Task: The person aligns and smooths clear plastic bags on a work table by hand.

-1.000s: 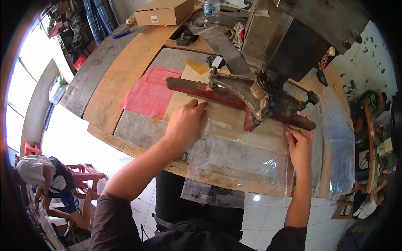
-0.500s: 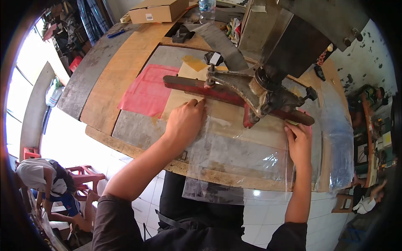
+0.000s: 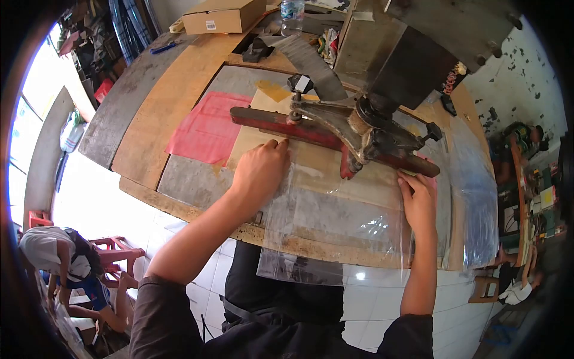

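Observation:
A clear plastic sheet (image 3: 341, 221) lies over the metal work plate and hangs past its front edge. My left hand (image 3: 261, 169) pinches its upper left corner, just below a long red and dark bar (image 3: 317, 133). Near the bar's right end, my right hand (image 3: 417, 199) holds the sheet's right edge between thumb and fingers. The bar hangs from a metal bracket (image 3: 335, 115) under the press. Beneath the bar is a beige sheet (image 3: 251, 142), with a red sheet (image 3: 206, 128) to its left.
Behind the plate are a cardboard box (image 3: 222, 17), a water bottle (image 3: 292, 17) and a blue pen (image 3: 162, 48). More clear plastic (image 3: 475, 209) drapes over the table's right side. One person (image 3: 66, 257) bends at the lower left near red stools; others are at the far right.
The whole view has shifted slightly, so the table and press appear a little further left. Both hands keep nearly the same places on the plastic sheet.

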Demonstrator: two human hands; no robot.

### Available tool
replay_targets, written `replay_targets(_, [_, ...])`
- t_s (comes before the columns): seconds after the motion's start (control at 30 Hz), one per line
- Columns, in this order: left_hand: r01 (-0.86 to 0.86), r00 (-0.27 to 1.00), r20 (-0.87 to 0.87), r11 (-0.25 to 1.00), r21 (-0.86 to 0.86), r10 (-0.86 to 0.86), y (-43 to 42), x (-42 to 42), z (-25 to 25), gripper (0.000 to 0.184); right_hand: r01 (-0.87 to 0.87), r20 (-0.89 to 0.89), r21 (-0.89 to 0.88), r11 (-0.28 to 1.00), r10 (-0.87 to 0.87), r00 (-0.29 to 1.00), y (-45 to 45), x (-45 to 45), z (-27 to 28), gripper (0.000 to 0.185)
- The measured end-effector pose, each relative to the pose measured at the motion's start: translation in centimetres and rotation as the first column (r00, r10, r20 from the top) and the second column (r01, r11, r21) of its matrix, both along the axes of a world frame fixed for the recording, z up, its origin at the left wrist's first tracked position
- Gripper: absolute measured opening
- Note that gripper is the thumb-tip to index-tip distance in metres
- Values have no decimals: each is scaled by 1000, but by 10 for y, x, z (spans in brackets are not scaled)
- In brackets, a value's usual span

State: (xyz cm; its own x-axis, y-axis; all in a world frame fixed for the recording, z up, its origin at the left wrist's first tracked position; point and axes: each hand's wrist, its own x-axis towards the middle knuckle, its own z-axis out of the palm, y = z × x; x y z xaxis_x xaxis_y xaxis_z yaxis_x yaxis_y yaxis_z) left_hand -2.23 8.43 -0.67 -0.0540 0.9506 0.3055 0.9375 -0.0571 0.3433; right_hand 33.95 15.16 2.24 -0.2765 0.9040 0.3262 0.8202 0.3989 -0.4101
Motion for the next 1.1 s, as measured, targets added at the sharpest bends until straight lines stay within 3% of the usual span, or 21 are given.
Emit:
replay_targets(0.2, [-4,1000,-28,1000,-2,4,4,-5,-8,35,9,-36,-62,998,-11,999,-2,1,1,24])
replay_targets(0.43, [73,997,30,996,-42,-72,-13,-13,5,33,-110,-23,69,991,112,993,-12,12,0,26])
replay_targets(0.5, [108,991,78,994,-3,-107,-33,-18,10,32,25,-65,-203,979,-39,997,-33,13,13,29])
replay_targets(0.53, [127,983,130,991,32,-130,-52,-19,12,31,16,-67,-192,981,-29,997,-39,21,4,29])
replay_targets(0.6, [135,974,173,988,78,-147,-85,-23,12,31,-91,-231,56,994,102,967,-53,44,-26,31])
replay_targets(0.67, [156,963,186,965,213,-197,-118,-25,5,32,-52,-250,134,990,85,965,-83,46,-26,30])
replay_targets(0.73, [69,978,169,956,285,-121,-137,-24,-2,35,-9,-265,190,982,60,962,-97,48,-29,31])
replay_targets(0.8, [-82,986,165,933,351,24,-156,-21,-25,40,117,-466,249,961,13,885,-103,56,-34,34])
replay_targets(0.83, [-80,986,166,935,347,23,-161,-18,-42,40,119,-465,244,962,9,885,-104,59,-39,34])
replay_targets(0.9, [-187,979,24,847,498,202,-168,-13,-80,47,293,-617,202,934,-111,779,-103,65,-48,40])
replay_targets(0.93, [-188,980,50,825,533,191,-168,-14,-104,57,295,-616,196,935,-117,779,-104,66,-49,40])
replay_targets(1.1, [-211,974,69,765,609,215,-160,-12,-127,59,388,-611,257,885,-162,775,-106,61,-49,42])
